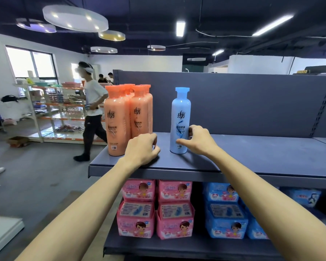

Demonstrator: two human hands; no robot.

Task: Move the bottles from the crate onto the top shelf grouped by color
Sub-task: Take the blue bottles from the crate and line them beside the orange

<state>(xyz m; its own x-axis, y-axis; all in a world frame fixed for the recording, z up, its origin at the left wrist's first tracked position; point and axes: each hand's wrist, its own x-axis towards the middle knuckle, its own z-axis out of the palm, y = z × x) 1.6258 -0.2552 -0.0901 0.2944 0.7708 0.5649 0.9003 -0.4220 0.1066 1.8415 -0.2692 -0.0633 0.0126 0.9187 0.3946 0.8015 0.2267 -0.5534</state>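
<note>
Several orange bottles (120, 119) stand in a tight cluster at the left end of the grey top shelf (252, 155). One light blue bottle (180, 121) stands upright a little to their right, apart from them. My right hand (198, 140) curls around the blue bottle's lower right side, thumb at its base and fingers touching it. My left hand (142, 148) rests on the shelf in front of the orange bottles, fingers curled and holding nothing. The crate is out of view.
Pink packs (154, 208) and blue packs (226, 210) fill the shelf below. A grey back panel (233, 102) rises behind the top shelf. A person (93, 113) walks past on the left, in front of a glass display rack (51, 110).
</note>
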